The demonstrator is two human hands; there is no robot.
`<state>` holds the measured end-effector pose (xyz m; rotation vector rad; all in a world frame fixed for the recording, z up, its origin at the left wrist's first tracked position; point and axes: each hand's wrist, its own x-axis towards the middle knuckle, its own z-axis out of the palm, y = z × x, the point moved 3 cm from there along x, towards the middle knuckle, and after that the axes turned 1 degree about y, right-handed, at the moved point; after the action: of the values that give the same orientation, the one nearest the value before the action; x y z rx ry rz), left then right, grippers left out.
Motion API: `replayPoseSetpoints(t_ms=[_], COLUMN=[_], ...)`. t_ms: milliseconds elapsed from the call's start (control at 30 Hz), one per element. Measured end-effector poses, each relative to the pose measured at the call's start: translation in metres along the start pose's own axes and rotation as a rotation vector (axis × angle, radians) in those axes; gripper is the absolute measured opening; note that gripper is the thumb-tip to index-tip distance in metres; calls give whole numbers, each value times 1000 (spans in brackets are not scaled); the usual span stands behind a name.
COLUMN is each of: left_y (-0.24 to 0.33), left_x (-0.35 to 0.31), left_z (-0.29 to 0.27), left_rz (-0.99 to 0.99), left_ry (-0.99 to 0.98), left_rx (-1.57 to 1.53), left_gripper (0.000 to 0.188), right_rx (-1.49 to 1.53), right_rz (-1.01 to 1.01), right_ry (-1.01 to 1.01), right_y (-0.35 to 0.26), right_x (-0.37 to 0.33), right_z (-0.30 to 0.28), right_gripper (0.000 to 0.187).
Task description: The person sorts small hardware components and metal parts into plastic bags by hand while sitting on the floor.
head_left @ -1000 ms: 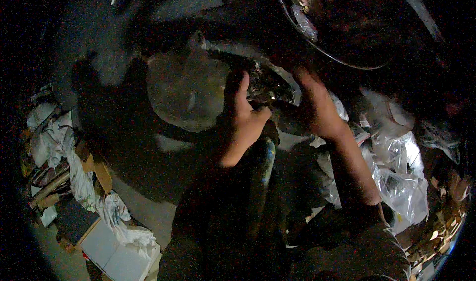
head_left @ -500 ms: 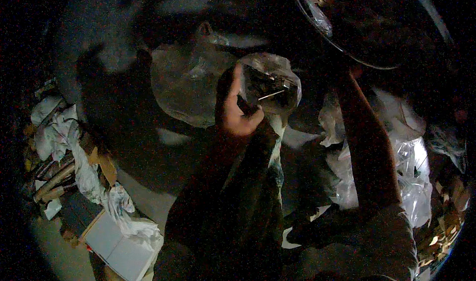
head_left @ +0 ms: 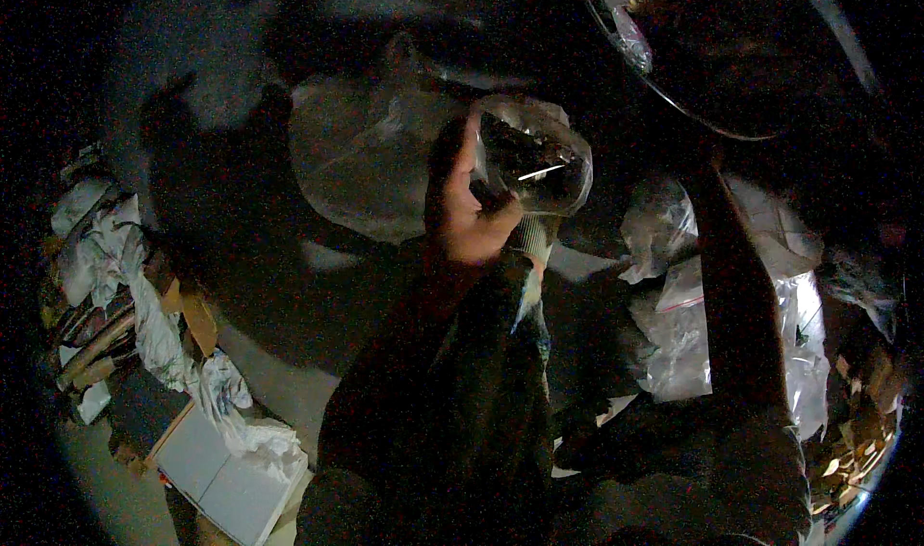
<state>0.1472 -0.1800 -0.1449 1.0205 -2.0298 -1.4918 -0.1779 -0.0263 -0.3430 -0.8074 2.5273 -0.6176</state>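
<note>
My left hand (head_left: 474,209) is closed on a clear plastic bag, its thumb and fingers curled round the near side of the mouth. The bag's mouth (head_left: 580,175) gapes to the right of the hand. Inside it are dark bits I cannot make out and a thin white stick (head_left: 541,172). A puffed-out clear plastic sheet (head_left: 351,166) spreads left of the hand; whether it is the same bag I cannot tell. My right forearm (head_left: 736,286) reaches forward to the rim of a large round dark basin (head_left: 664,95). Shadow hides the right hand and its fingers.
Several clear plastic bags (head_left: 674,349) lie under and beside my right forearm. At the left are crumpled white plastic (head_left: 159,344), cardboard scraps (head_left: 197,320) and a pale flat box (head_left: 231,474). Wood-coloured scraps (head_left: 857,459) lie at the right edge. The light is very dim.
My left hand and the bag's mouth have shifted slightly right, and the white stick lies flatter. My right forearm has moved a little to the right.
</note>
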Motion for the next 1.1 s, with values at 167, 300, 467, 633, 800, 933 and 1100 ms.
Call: replayPoseSetpoints(t_ms=[167,300,467,633,800,933,1100], left_y=[18,13,31,21,15,28,57], left_x=[0,-3,5,4,-3,6,34], left_z=[10,5,12,16,9,18,11], left_rz=[10,-100,-116,-91,-50,-152,-314], left_ry=[81,92,35,25,30,33,78], left_rx=[-56,-13,-51,-207,-171,-309,-399], left_gripper=[74,75,76,76,75,76,72], right_rx=[234,464,319,-57,96,350,428], right_rz=[-7,-65,-195,-246,-164,-87,-28], right_ry=[40,105,-148,-311,-291,-261,-270], right_y=[-4,-41,-83,-105,-86,-53,-37], right_x=[7,15,-26,-35,-19,-41,-89], right_z=[-49,-121,-86,8,0,-75,-166], right_gripper=[32,31,30,29,28,27,26])
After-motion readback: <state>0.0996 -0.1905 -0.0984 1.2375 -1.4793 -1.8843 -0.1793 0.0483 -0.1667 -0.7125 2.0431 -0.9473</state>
